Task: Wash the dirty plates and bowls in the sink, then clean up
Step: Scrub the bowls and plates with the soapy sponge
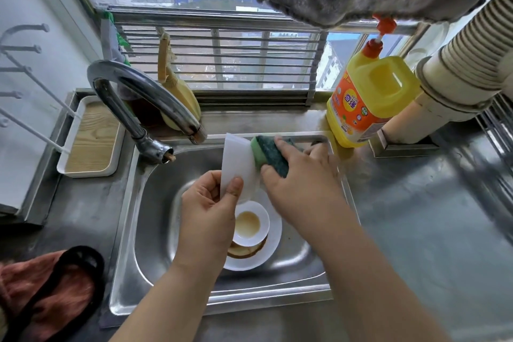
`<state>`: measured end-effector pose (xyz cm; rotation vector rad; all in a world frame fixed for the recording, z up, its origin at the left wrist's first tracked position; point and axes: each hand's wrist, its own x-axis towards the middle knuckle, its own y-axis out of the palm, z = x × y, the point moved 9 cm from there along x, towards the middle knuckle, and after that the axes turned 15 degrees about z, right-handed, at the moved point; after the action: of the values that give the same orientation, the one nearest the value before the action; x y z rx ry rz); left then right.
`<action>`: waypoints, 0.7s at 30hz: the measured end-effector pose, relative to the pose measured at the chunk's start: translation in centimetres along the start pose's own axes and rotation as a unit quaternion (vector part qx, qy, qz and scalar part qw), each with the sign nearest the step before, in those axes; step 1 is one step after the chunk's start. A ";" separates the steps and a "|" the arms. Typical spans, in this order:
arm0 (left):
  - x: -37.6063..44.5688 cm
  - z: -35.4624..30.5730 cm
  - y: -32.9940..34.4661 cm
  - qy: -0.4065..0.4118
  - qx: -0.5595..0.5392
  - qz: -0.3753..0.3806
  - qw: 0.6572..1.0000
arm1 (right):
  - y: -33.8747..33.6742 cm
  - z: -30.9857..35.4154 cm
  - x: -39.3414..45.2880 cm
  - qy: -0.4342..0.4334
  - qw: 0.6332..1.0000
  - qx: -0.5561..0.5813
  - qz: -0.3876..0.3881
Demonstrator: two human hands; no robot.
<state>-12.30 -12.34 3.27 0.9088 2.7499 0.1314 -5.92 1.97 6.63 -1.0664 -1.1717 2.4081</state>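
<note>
While left hand (211, 203) pinches plate (236, 164) — right hand (297, 175) grips sponge (270, 154).

Two bare forearms reaching forward and down from the bottom edge, angled toward each other. Left hand (211, 203) raised with wrist bent slightly, thumb on the near face and curled fingers behind, pinching the lower edge of an upright white plate (238, 164). Right hand (299, 175) a little farther forward and to the right, palm down, fingers spread and curled over a green sponge (270, 154), pressing it against the plate's far side. Thumb of the right hand low, near the plate's edge. Hands close together, not touching each other.
</note>
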 end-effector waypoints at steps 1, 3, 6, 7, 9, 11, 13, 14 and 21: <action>0.1 0.1 -0.2 0.000 -0.009 -0.001 1.000 | 0.3 0.3 -0.8 -0.013 1.000 -0.006 -0.002; 0.1 0.2 -0.4 0.000 -0.030 -0.001 1.000 | 0.6 0.7 -1.4 -0.024 1.000 -0.006 -0.011; -0.1 0.3 -0.4 0.002 -0.060 0.009 0.998 | 0.2 0.1 1.2 0.007 1.000 0.027 0.003; -0.1 0.2 -0.3 0.005 -0.069 0.018 0.997 | 0.3 -0.5 2.5 0.018 0.999 0.047 0.018; -0.2 0.3 -0.2 0.001 -0.101 0.037 0.994 | 0.8 -1.4 4.1 0.027 0.992 0.110 0.059; -0.1 0.7 -0.5 -0.015 -0.165 0.046 0.985 | 1.5 -2.3 4.5 0.014 0.972 0.216 0.090; 0.1 1.2 -0.7 -0.028 -0.248 0.062 0.966 | 2.9 -3.0 4.0 0.003 0.927 0.352 0.128; 0.2 1.4 -0.8 -0.033 -0.283 0.068 0.956 | 3.8 -3.1 3.6 0.000 0.891 0.427 0.153; -1.0 3.4 0.8 -0.099 -0.380 0.169 0.904 | 7.5 -3.2 1.1 -0.079 0.557 0.810 0.166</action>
<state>-10.18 -12.23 0.35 1.0534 2.0300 1.0227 -3.80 -0.43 -1.01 -0.2833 1.3903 2.3434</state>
